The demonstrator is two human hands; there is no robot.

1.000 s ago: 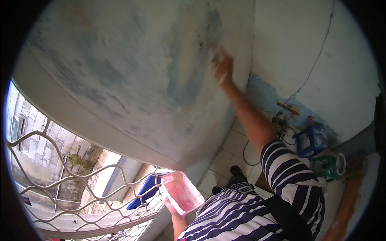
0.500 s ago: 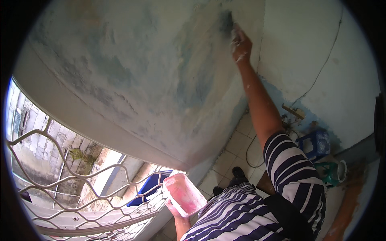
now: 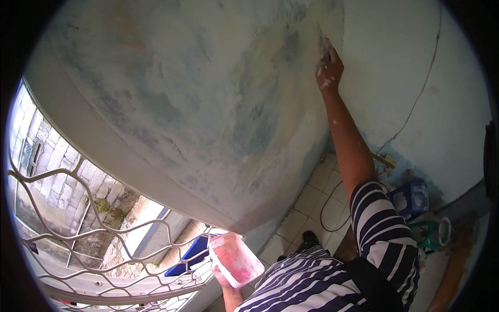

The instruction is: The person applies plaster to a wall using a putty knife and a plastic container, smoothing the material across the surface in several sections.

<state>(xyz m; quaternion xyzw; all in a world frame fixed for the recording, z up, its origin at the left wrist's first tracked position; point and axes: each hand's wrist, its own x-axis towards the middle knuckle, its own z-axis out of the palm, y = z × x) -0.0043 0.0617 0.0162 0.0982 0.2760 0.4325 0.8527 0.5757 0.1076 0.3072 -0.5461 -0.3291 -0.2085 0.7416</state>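
The step in hand looks to be spreading paste over the patchy wall (image 3: 202,99), which rises beyond the tub (image 3: 237,260). The left hand (image 3: 222,278) is curled round the tub's near left side, bearing it tilted in front of the striped shirt (image 3: 306,281); some of its fingers are hidden. Pink and white paste coats the inside, though how deep it lies is hard to tell. The right hand (image 3: 330,67), flecked with white, is well above and right of the tub, its fingers closed on what looks like a scraper (image 3: 320,34), the thin edge at or very near the wall. Another stroke would call for keeping that blade low and even, with the tub held steady for reloading. A metal grille (image 3: 106,228) stands left of the tub, and a blue stool (image 3: 422,192) sits well to its right
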